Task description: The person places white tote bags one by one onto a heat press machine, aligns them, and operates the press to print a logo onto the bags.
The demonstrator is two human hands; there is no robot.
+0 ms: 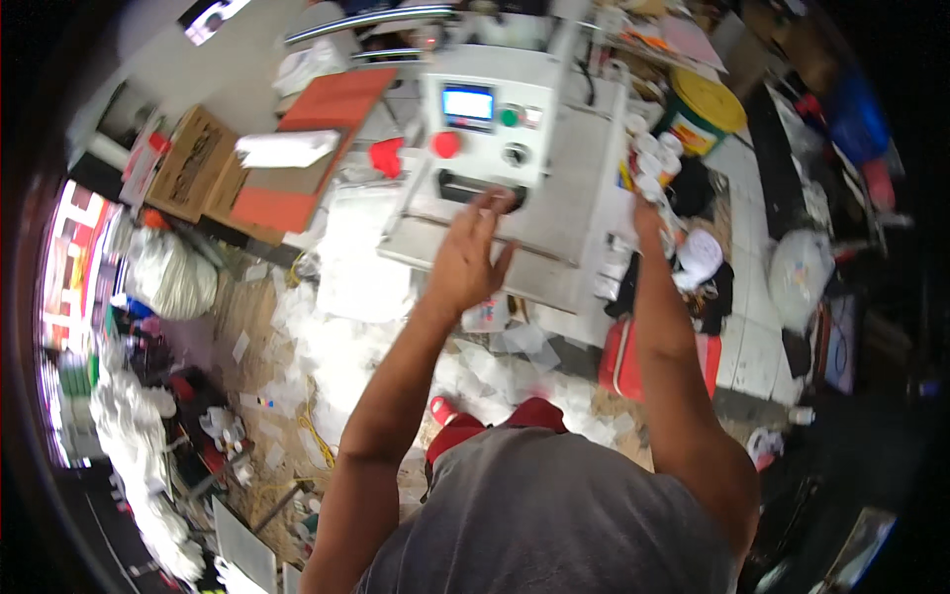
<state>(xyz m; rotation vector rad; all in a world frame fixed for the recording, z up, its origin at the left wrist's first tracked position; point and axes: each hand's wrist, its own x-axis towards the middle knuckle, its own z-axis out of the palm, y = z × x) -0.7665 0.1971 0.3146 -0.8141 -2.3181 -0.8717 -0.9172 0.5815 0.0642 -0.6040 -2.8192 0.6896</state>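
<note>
A white machine [554, 119] with a small blue screen [468, 103], a red round button [445, 145] and a dark slot stands on a white bench in front of me. My left hand [473, 252] is stretched flat over the machine's front tray [539, 223], fingers apart, fingertips near the slot; it holds nothing that I can see. My right hand [648, 210] reaches to the machine's right edge among several small white cups [655, 156]; its fingers are blurred and partly hidden, so its grip is unclear.
A yellow-lidded bucket [705, 111] stands at the back right, and an orange board [317, 148] with white sheets lies at the left. A red box [623, 361] sits under the bench. Plastic bags and clear wrappers litter the floor at left.
</note>
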